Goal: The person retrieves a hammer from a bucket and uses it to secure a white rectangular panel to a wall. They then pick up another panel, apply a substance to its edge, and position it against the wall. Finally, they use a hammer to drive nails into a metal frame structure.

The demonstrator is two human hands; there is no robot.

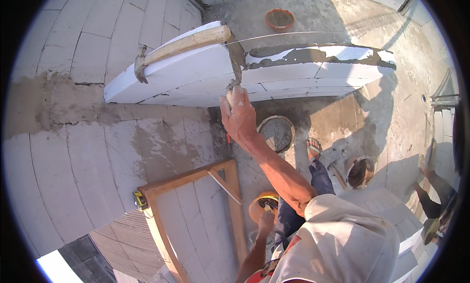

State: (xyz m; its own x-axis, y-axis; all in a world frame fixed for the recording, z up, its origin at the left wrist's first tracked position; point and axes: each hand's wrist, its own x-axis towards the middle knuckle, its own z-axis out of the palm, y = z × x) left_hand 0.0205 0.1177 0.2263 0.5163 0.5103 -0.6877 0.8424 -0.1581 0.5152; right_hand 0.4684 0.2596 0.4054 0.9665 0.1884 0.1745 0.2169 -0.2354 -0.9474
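Note:
My right hand (239,114) is closed round the handle of a trowel (235,82) and reaches up to the wall. The blade, smeared with grey mortar, is at the end face of a white block (191,70) on the wall's upper left. A hammer (188,44) with a wooden handle lies along the top of that block. To its right, grey mortar (306,55) covers part of the lower course. Lower down, my left hand (267,220) grips a yellow-handled tool at a yellow bucket (257,208); the tool's far end is not clear.
A taut string (293,34) crosses above the wall. An orange tub (279,19) stands beyond; a round mortar tub (277,133) is below. A wooden frame (188,181) leans at lower left, with a tape measure (140,200). Another person (435,200) is at the right edge.

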